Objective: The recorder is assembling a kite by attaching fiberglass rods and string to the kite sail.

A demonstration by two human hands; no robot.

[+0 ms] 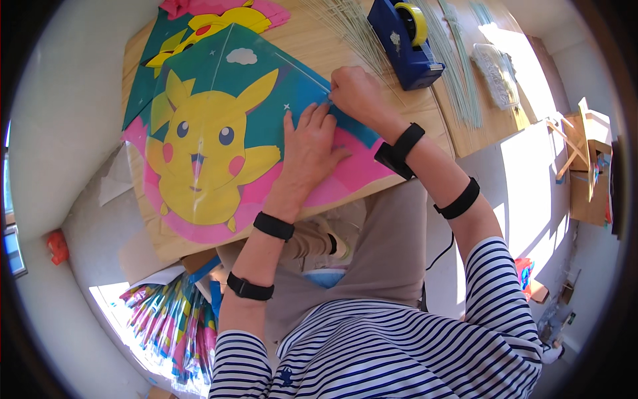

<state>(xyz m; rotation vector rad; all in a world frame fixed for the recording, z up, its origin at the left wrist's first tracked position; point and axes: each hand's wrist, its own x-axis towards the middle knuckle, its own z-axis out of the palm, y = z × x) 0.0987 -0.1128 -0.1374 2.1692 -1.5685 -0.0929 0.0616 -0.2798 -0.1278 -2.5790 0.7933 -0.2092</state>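
Observation:
A diamond-shaped kite sheet (256,133) lies spread on the wooden table, printed with a big-eared yellow cartoon figure on green and pink. My left hand (311,143) rests flat on its right half, fingers spread. Just beyond, at the sheet's upper right edge, my right hand (359,98) is closed, its fingertips pressed together. Whatever sits in that pinch is hidden by the fingers. A thin pale strip runs along this edge up to the right hand. Above the right hand stands a blue tape dispenser (392,50) with a yellow tape roll (420,28).
Thin pale rods (455,86) lie in bundles on the table (432,110), beside a clear plastic box (495,76). Another printed sheet (174,30) lies beneath and beyond the kite. Folded printed sheets (169,326) are piled low on the left. Cardboard boxes (588,199) stand far right.

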